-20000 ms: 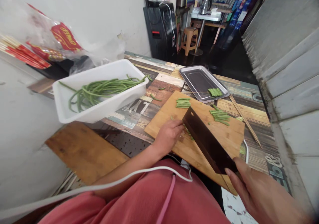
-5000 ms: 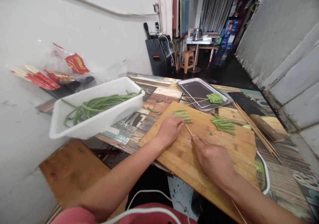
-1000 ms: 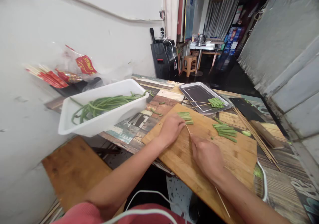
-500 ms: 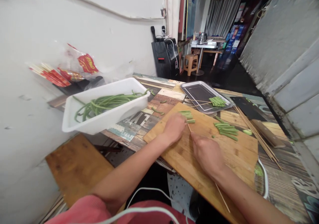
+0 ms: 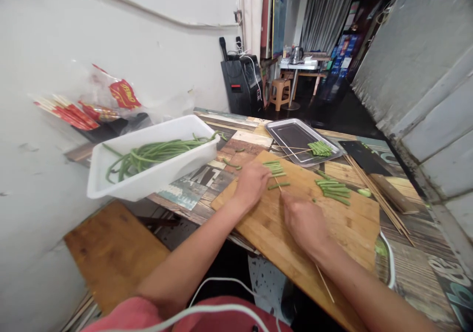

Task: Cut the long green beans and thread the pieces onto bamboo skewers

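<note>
My right hand [image 5: 305,218] is closed around a thin wooden skewer [image 5: 325,283], its back end sticking out below my wrist. The skewer's front points at a row of cut green bean pieces [image 5: 274,168] on the wooden cutting board [image 5: 332,238]. My left hand [image 5: 253,180] is closed at the left ends of that row; its fingertips are partly hidden. A single bean piece [image 5: 279,185] lies just below the row, by the skewer. How far the skewer enters the beans cannot be made out. Another group of cut bean pieces [image 5: 333,191] rests farther right.
Long green beans [image 5: 155,155] fill a white plastic tub [image 5: 121,192] at left. Beyond the board, a metal tray [image 5: 286,132] holds skewered beans [image 5: 320,149]. At right lie loose skewers [image 5: 380,201] and a cleaver [image 5: 393,193]. A white cable [image 5: 218,308] crosses my lap.
My left hand has drawn slightly back to the left, uncovering more of the bean row. One piece now shows apart below it. My right hand keeps the skewer; the view has shifted a little.
</note>
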Demonstrator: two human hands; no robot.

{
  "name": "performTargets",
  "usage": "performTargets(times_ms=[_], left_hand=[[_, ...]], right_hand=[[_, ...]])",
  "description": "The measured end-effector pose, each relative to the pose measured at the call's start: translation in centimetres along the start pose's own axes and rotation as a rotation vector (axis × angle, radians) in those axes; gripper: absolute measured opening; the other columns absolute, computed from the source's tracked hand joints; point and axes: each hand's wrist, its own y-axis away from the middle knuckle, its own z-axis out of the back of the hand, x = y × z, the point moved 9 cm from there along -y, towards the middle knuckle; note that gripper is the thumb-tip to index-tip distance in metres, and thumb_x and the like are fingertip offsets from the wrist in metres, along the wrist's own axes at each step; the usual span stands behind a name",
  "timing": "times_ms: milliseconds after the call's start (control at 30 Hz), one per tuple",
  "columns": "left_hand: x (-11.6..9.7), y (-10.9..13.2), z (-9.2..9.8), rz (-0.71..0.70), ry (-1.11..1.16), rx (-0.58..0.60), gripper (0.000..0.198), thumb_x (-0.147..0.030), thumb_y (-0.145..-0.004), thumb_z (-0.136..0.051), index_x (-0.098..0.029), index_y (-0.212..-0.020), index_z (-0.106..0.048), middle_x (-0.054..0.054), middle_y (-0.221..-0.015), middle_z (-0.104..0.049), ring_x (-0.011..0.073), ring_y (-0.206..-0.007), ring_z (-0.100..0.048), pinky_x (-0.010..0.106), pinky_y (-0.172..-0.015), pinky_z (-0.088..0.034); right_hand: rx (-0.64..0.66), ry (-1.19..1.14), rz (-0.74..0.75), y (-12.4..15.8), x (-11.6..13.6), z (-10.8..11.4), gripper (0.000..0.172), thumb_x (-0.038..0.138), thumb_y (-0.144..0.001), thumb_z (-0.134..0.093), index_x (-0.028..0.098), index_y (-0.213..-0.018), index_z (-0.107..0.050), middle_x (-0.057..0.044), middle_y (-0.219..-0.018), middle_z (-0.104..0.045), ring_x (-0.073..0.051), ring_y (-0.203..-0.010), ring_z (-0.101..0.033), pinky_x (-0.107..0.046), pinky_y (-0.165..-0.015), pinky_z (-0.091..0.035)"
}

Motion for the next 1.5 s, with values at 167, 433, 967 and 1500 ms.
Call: performTargets(times_ms=[167, 433, 967, 1500], left_hand=[[1.1, -1.6, -0.8, 0.029, -0.121, 0.095, 0.011, -0.019, -0.078, -0.063, -0.016, -0.073, -0.071, 0.007, -0.076, -0.066, 0.0211, -0.081, -0.058, 0.033, -0.079, -0.043], [1.3, -1.5, -1.9, 0.136, -0.035, 0.134, 0.008, -0.018, -0.078, -0.063, -0.015, -0.074, -0.07, 0.006, -0.079, -0.068, 0.0191, -0.079, -0.059, 0.03, -0.076, -0.045], [1.4, -1.0, -1.8, 0.192, -0.004, 0.131, 0.011, -0.013, -0.078, -0.061, -0.016, -0.069, -0.068, 0.004, -0.074, -0.067, 0.0176, -0.074, -0.059, 0.029, -0.075, -0.046], [-0.1, -0.7, -1.2, 0.025, 0.128, 0.083, 0.014, -0.016, -0.082, -0.059, -0.017, -0.074, -0.071, 0.003, -0.076, -0.067, 0.0153, -0.076, -0.059, 0.026, -0.072, -0.045]], right_hand=[[-0.012, -0.005, -0.01, 0.1, -0.2, 0.0, 0.035, 0.02, -0.094, -0.032, 0.016, -0.115, -0.06, -0.008, -0.076, -0.07, -0.02, -0.07, -0.067, -0.026, -0.054, -0.04], [0.017, -0.006, -0.018, 0.0, -0.3, 0.1, 0.035, 0.019, -0.094, -0.033, 0.015, -0.115, -0.06, -0.009, -0.075, -0.07, -0.021, -0.069, -0.067, -0.026, -0.053, -0.04], [0.025, -0.005, -0.001, -0.2, 0.2, 0.1, 0.035, 0.014, -0.09, -0.035, 0.013, -0.115, -0.06, -0.01, -0.074, -0.07, -0.024, -0.069, -0.067, -0.028, -0.054, -0.043], [0.005, -0.019, -0.034, -0.1, 0.0, 0.1, 0.036, 0.014, -0.09, -0.035, 0.013, -0.117, -0.059, -0.011, -0.075, -0.07, -0.024, -0.071, -0.067, -0.028, -0.055, -0.044]])
